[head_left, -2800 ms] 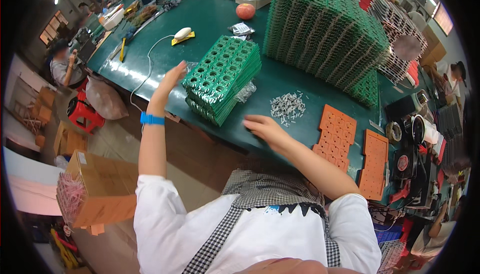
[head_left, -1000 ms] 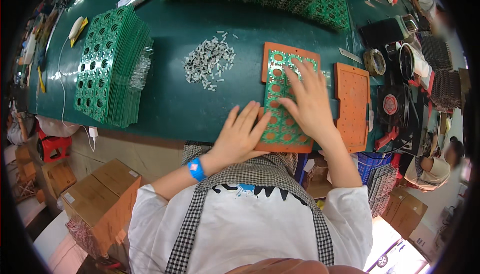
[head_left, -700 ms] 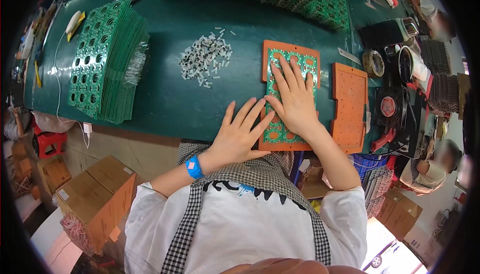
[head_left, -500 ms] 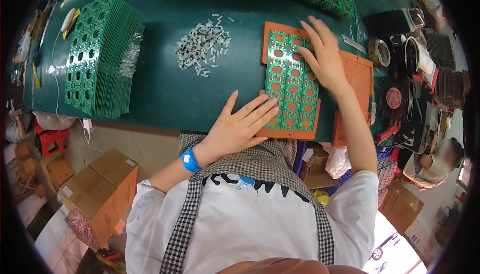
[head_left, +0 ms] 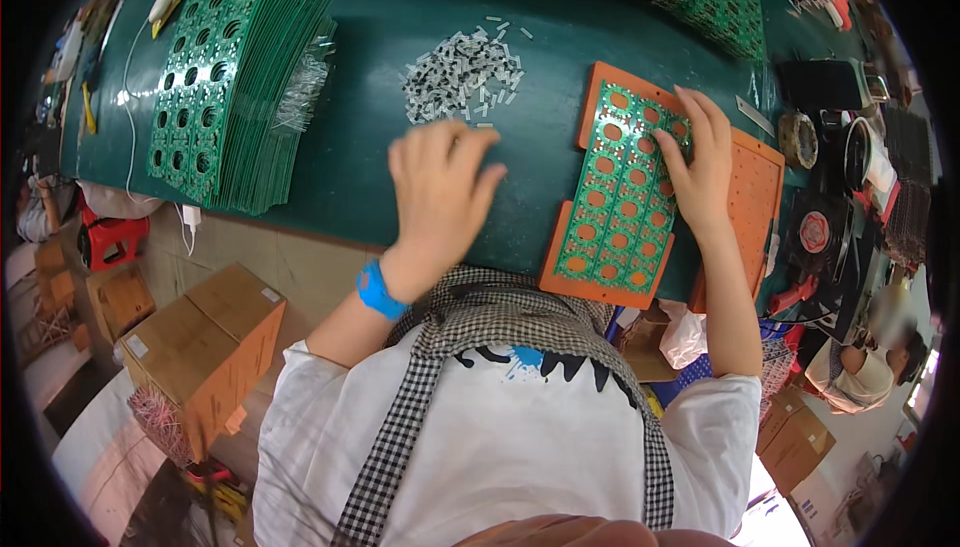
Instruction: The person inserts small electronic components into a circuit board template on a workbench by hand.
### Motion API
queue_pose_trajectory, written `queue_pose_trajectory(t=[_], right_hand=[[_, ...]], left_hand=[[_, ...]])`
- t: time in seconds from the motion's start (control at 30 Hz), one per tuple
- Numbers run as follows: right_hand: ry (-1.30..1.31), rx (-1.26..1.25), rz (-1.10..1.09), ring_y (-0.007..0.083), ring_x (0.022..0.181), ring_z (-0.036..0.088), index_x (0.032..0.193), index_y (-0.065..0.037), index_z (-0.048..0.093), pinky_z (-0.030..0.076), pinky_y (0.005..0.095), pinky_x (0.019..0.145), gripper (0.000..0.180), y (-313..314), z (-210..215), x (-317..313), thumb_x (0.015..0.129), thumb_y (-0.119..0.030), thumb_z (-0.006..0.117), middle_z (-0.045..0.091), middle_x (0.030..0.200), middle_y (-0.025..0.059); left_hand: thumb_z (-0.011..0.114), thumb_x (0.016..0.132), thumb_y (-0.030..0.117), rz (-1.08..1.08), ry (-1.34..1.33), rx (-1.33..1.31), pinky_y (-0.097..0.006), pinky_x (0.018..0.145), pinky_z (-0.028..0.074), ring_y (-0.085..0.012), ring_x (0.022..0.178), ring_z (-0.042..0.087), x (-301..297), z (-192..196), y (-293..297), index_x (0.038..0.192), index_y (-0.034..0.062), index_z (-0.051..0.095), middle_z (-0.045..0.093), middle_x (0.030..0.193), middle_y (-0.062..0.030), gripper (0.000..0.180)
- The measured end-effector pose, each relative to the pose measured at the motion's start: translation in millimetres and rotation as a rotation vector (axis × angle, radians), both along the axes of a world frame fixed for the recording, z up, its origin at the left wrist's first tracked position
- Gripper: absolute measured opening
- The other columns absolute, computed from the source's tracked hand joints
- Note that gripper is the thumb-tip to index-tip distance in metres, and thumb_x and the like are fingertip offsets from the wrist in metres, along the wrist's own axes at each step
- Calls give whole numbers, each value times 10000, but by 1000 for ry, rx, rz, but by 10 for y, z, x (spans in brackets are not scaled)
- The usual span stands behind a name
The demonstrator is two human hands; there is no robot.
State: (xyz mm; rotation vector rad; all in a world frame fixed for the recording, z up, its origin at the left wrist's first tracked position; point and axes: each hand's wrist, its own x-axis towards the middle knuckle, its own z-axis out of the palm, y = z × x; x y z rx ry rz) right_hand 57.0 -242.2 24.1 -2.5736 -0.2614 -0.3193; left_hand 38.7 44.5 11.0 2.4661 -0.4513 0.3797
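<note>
A green circuit panel with round holes lies on an orange tray at the table's front edge. My right hand rests flat on the panel's right side, fingers spread. My left hand hovers over the green table with fingers curled downward, just below a pile of small grey parts; whether it holds any I cannot tell. A blue band circles my left wrist.
A tall stack of green panels stands at the left. A second orange tray lies right of the first. More green panels are stacked at the back right. Cardboard boxes sit on the floor at left. Another person sits at lower right.
My left hand has left the tray's lower left corner and moved up toward the pile of grey parts. My right hand has slid down along the panel's right side.
</note>
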Motion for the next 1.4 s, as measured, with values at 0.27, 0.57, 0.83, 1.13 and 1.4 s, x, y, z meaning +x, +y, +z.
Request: queue_pose_trajectory(t=[0.27,0.57,0.83,1.13,1.4], right_hand=[[-8,-44,-36,303,1125,529,1138,-43,604,445,367,927,313,21,76,-214,827,-43,643,535,1216,126],[235,-488,143,358,1381,249,1396,-102,394,185,558,1102,707,188,126,-404,827,-456,619,308,1475,152],[-107,63,313,266,975,598,1113,-85,596,451,425,842,470,648,20,-470,682,-144,777,595,1128,102],[-111,235,368,220,752,661,869,-29,646,515,288,625,232,557,54,-308,676,4,769,674,828,83],[283,251,-10,183,730,611,911,14,651,473,295,642,100,303,151,293,858,-63,618,611,803,113]], left_hand=[[693,757,113,-39,98,139,-380,781,370,-249,874,493,355,-14,52,828,76,621,528,859,-49,107],[633,805,-15,-149,186,-258,-329,664,460,-251,765,568,363,59,2,897,6,611,586,816,-100,97],[634,848,11,-214,1182,-1405,-199,585,465,-100,678,609,125,66,-326,1054,-29,585,667,861,-68,215],[631,820,20,-273,1249,-1361,-172,479,373,-59,595,546,146,15,-433,1109,-17,570,668,775,-51,297],[719,746,153,55,64,27,-382,683,449,-300,876,543,442,103,-303,983,57,589,547,890,-86,286]])
